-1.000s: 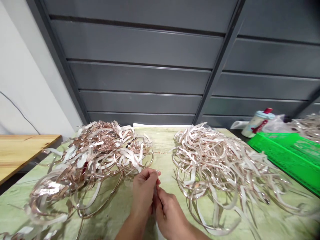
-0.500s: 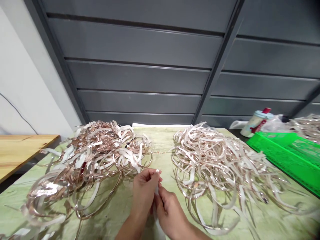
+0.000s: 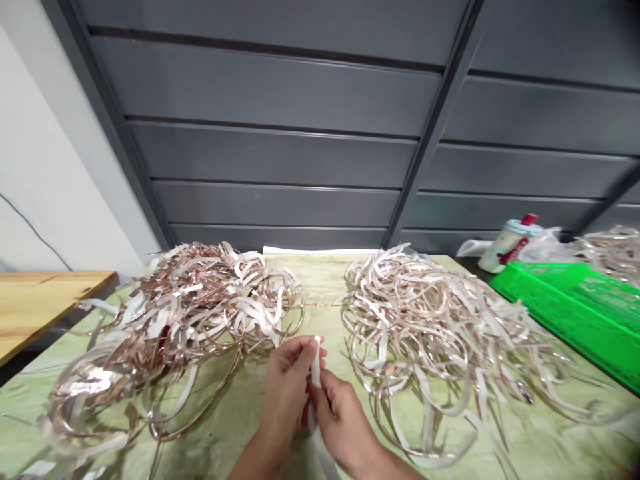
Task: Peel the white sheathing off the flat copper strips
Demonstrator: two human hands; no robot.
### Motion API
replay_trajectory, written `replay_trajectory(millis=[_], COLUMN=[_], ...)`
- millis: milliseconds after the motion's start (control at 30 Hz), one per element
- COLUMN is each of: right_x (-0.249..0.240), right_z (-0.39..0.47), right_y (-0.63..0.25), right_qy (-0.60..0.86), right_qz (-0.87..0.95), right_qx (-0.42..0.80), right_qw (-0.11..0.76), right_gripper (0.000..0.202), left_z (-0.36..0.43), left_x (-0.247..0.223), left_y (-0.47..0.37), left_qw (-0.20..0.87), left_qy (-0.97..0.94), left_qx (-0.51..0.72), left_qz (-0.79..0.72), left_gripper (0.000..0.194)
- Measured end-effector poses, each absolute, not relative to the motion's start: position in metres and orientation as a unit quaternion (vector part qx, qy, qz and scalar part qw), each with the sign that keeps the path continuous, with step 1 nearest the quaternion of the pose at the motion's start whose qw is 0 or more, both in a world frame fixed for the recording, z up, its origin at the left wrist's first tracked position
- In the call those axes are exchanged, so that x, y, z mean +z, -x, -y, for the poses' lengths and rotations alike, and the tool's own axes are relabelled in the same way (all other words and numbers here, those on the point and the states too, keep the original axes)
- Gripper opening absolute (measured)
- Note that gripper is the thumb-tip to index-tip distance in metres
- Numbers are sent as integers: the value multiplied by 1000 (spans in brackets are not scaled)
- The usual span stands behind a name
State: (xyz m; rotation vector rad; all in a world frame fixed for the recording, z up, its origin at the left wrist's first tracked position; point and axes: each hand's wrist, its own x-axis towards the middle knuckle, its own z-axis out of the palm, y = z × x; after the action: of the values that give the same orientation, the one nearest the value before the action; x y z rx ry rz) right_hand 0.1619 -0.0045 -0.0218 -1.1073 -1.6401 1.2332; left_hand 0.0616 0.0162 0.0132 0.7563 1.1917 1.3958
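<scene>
A narrow white strip (image 3: 316, 368) runs between my two hands at the front middle of the table. My left hand (image 3: 290, 377) pinches its upper end between thumb and fingers. Just below and to the right, my right hand (image 3: 337, 407) is closed on the same strip, whose tail hangs down past the bottom edge of the view. To the left lies a tangled pile of copper-coloured and white strips (image 3: 200, 320). A second pile of similar curled strips (image 3: 425, 327) lies to the right of my hands.
A pale green table (image 3: 320, 277) carries both piles. At the right stands a green plastic crate (image 3: 565, 313), with a lidded cup (image 3: 510, 247) and a clear plastic bag (image 3: 545, 245) behind it. A wooden board (image 3: 50, 300) is at the left, and grey panels (image 3: 280, 160) rise behind.
More of the white strip now shows between my hands, its flat face turned toward me. My right hand has shifted slightly. Both piles look unchanged.
</scene>
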Motion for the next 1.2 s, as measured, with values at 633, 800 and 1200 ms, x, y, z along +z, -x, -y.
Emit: replay_trajectory(millis=[633,800,1200], right_x=[-27,-24,-39], right_z=[8,5,9], right_y=[-164,-166,-168], right_qy=[442,451,420], right_qz=[719,679,766], right_qx=[386,426,324], right_qw=[374,392,364], right_gripper=[17,21,17], left_z=[-16,-17,-16], left_x=[13,11,16], left_y=[-64,-64,-67], left_qw=[556,552,572], left_qy=[-275,-321,-228], left_qx=[587,584,590], left_qz=[-521,-501,-522], left_gripper=[20,27,19])
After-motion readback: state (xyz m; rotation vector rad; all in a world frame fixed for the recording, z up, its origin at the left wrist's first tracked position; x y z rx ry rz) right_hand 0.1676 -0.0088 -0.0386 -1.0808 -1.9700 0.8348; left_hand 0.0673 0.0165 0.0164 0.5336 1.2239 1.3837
